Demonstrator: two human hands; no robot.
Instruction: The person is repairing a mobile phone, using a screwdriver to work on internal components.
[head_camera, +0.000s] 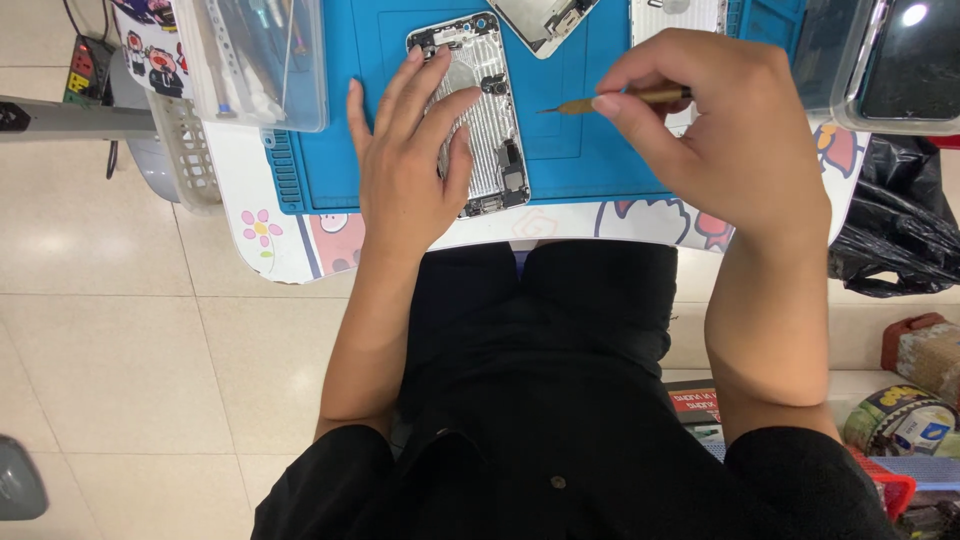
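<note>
Left hand (408, 165) lay flat on the opened phone housing (486, 110), fingers spread fairly wide and pressing it down onto the blue work mat (580, 150); it gripped nothing. The housing sat at about 12 o'clock from the person's body, silver inner side up, long axis roughly 12-to-6, small components visible at its lower end near the mat's front edge.

Right hand (715, 130) was at about 1 o'clock, fingers pinched narrow around a slim brass-coloured tool (610, 100). The tool lay nearly level, tip pointing toward 9 o'clock, just beside the housing's right edge but not touching it. Tip kind too small to tell.

Another detached phone part (545, 20) lay at 12 o'clock beyond the housing, tilted, partly out of frame. A clear plastic box (265, 60) with small tools sat at 10 o'clock, overlapping the mat's left corner, with a white basket (185, 150) beside it. The mat rested on a small white table (285, 245) with cartoon print. Black plastic bag (890, 230) at 3 o'clock, off the table.
</note>
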